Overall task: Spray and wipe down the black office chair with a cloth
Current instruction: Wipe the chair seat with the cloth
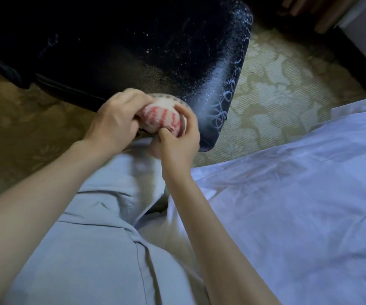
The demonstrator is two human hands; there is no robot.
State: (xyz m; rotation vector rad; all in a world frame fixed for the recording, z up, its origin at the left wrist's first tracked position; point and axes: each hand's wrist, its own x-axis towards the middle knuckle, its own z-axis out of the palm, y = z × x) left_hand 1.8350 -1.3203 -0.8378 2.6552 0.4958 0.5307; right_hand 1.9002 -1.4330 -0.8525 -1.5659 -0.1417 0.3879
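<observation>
The black office chair (138, 47) fills the upper part of the head view, its seat speckled with white spray droplets and foam rings along the right edge. A bunched white cloth with red stripes (163, 116) sits just in front of the seat's near edge. My left hand (116, 122) grips the cloth from the left, fingers curled over it. My right hand (178, 137) pinches it from the right and below, thumb pressed into the fabric. No spray bottle is in view.
A white bedsheet (298, 194) covers the right and lower right. Patterned beige carpet (276, 80) lies around the chair. Dark furniture (353, 40) stands at the top right. My light blue clothing (102, 249) fills the bottom centre.
</observation>
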